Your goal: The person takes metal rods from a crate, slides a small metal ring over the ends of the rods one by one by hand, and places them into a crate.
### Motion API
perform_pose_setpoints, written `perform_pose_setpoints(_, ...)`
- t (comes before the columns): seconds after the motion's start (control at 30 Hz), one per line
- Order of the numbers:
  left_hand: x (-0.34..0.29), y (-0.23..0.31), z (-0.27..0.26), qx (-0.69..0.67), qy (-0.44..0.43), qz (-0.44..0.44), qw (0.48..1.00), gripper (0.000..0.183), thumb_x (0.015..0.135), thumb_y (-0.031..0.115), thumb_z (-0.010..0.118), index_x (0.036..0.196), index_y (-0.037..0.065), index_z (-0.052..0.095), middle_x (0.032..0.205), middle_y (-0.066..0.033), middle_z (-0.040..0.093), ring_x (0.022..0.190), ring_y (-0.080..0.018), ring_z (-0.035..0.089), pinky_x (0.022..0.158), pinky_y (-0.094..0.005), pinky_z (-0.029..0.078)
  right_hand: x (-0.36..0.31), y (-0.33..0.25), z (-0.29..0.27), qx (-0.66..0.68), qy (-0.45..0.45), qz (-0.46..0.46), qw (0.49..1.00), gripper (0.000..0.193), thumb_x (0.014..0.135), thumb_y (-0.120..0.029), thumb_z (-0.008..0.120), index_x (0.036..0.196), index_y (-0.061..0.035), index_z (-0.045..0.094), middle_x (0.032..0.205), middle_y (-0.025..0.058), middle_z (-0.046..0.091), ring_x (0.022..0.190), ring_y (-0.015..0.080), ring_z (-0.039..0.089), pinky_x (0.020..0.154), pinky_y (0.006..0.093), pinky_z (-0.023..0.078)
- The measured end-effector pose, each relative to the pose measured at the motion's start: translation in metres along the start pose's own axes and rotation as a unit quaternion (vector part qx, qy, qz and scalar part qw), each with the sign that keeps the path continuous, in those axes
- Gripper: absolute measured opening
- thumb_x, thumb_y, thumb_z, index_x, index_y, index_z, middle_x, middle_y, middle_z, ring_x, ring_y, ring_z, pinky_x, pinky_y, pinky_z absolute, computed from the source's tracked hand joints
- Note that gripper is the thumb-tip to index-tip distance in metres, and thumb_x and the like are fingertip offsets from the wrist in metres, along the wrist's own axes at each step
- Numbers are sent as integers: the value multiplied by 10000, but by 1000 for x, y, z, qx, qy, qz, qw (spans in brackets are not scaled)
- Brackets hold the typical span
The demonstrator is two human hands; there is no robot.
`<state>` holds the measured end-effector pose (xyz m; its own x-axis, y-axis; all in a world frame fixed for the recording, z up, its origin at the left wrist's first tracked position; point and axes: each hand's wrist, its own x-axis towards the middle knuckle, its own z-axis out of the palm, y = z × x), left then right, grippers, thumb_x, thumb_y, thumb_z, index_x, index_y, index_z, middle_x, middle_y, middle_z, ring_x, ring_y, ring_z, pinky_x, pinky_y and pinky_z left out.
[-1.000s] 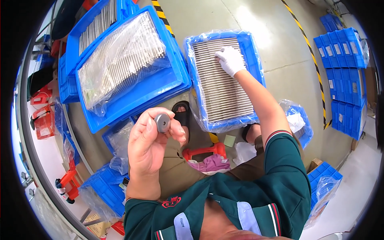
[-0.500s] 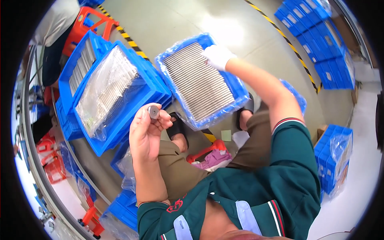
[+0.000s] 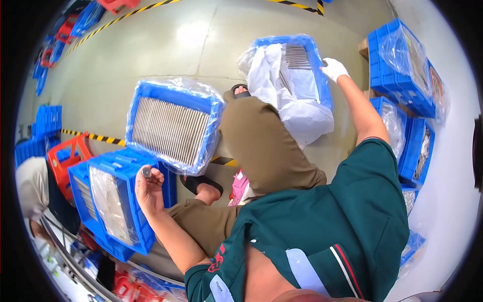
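Note:
My left hand (image 3: 150,194) is bare and raised at the left, its thumb and fingers closed round a grey metal piece (image 3: 146,172) with a round end; its length is hidden. Beyond it stands a blue crate (image 3: 214,113) lined with clear plastic, filled with rows of thin silver metal rods (image 3: 171,128). At the far right, my right hand (image 3: 334,69) wears a white glove and has its bent fingers at the right rim of another blue crate (image 3: 323,88). White sheeting (image 3: 266,68) covers part of that crate, and silver rods (image 3: 298,56) show beneath it.
Stacked blue crates (image 3: 151,221) with plastic-covered rods stand at the left, near a red stool (image 3: 70,156) and another person (image 3: 37,186). More blue crates (image 3: 397,60) line the right wall. Yellow-black tape (image 3: 108,139) marks the floor. Pink cloth (image 3: 240,186) lies by my legs.
My view has turned to the right. My right hand has left the rod-filled crate and reached the sheet-covered one. The left hand still holds the metal piece.

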<state>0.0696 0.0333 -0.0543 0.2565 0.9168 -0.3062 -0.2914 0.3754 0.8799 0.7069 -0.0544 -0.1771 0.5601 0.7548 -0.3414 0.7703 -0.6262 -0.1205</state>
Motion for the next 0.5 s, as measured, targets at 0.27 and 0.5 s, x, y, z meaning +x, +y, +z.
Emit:
perform_pose_setpoints(0.27, 22, -23, -7, 52, -79, -131, 987, 402, 840, 314, 614, 1066, -5, 518, 839, -123, 598, 760, -215, 573, 716, -317, 452, -6, 30, 70, 16, 52, 22, 998, 327, 758, -233, 560, 1055, -101, 598, 1067, 159, 598, 1006, 320, 567, 866, 405, 455)
perform_pose_setpoints(0.5, 26, -34, -23, 64, -39, -210, 975, 399, 837, 333, 613, 1031, -4, 522, 806, -137, 606, 752, -230, 581, 716, -332, 467, 63, -9, 153, -112, 15, -88, 990, 235, 794, -146, 483, 996, -92, 591, 1043, 129, 577, 1009, 276, 546, 806, 422, 450)
